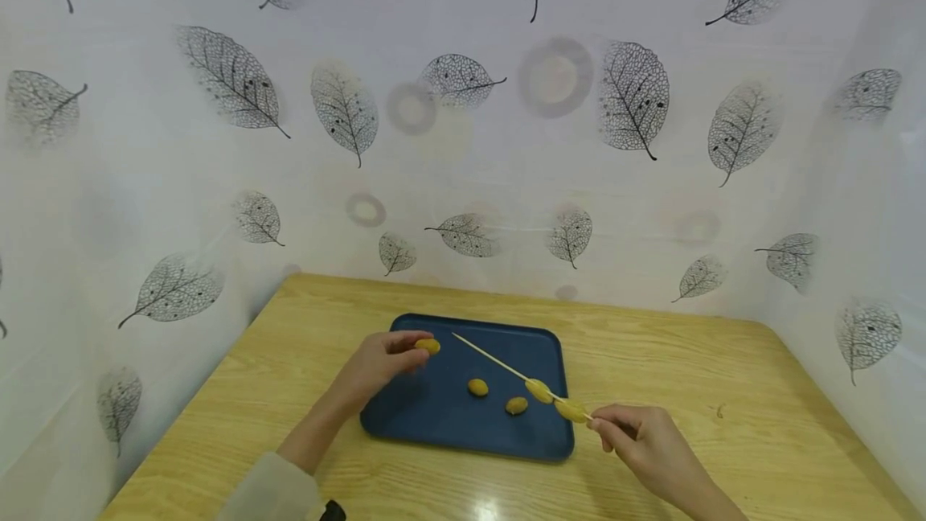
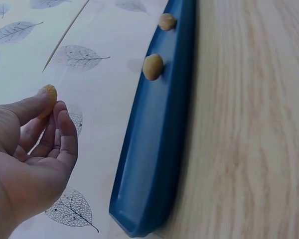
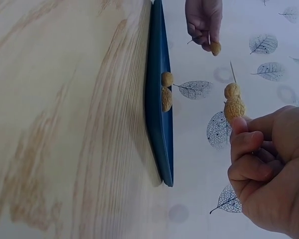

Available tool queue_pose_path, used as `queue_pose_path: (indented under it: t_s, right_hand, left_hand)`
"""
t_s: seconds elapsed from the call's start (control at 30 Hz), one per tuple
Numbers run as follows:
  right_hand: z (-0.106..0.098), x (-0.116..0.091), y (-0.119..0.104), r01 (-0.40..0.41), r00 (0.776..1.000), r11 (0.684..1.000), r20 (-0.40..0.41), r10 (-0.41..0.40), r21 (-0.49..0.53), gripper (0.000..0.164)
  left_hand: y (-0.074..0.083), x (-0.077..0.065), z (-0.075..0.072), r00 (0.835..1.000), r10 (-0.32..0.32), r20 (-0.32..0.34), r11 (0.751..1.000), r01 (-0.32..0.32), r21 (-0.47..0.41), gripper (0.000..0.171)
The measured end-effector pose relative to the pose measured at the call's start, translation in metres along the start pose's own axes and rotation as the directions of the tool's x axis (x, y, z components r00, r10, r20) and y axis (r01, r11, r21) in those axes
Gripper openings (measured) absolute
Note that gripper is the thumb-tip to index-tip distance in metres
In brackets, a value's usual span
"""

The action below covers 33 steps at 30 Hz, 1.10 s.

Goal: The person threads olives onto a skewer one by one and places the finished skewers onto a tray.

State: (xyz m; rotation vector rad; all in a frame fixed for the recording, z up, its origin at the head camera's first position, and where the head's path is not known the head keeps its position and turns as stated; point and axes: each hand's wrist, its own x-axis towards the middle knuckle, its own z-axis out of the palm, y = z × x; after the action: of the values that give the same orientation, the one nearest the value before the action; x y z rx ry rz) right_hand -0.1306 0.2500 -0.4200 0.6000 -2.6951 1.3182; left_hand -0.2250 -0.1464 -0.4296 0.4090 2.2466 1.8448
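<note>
Between thumb and fingertips my left hand (image 1: 379,364) pinches a small yellow oval fruit (image 1: 428,346), held above the left part of a dark blue tray (image 1: 434,424). My right hand (image 1: 651,445) grips the lower end of a thin wooden skewer (image 1: 492,357) just past the tray's right edge. Two wrinkled yellow fruits (image 3: 234,108) are threaded on the skewer, one against the other, close to the right fingers. The skewer's bare pointed end slants up to the left toward the left hand. On the tray lie two more fruits, one rounder (image 1: 477,387) and one browner (image 1: 517,405).
The tray rests on a light wood-grain table (image 1: 673,376). Behind the table and at both sides hangs a pale sheet (image 1: 463,167) printed with dark leaves. A dark object (image 1: 333,511) shows beside the left sleeve (image 1: 271,489).
</note>
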Motion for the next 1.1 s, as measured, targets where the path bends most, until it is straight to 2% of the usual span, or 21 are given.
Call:
queue_pose_path:
  t_s: [0.23,0.53,1.1]
  right_hand:
    - [0.0010,-0.0012,-0.0007,0.056,0.998,0.998,-0.006,-0.056,0.004,0.011]
    - [0.0001,-0.0021,-0.0033,0.041,0.998,0.999,0.037,-0.041,0.023,0.012]
    - [0.0024,-0.0002,-0.0035,0.022,0.997,0.999,0.075,-0.024,0.036,0.013]
  left_hand:
    - [0.0074,-0.0023,-0.0022,1.000,0.019,0.004,1.000,-0.019,-0.004,0.046]
    - [0.0094,-0.0035,-0.0011,0.998,0.021,0.059,0.999,-0.020,-0.032,0.042]
    - [0.0083,-0.0042,-0.0007,0.996,0.026,0.083,0.999,-0.023,-0.037,0.044]
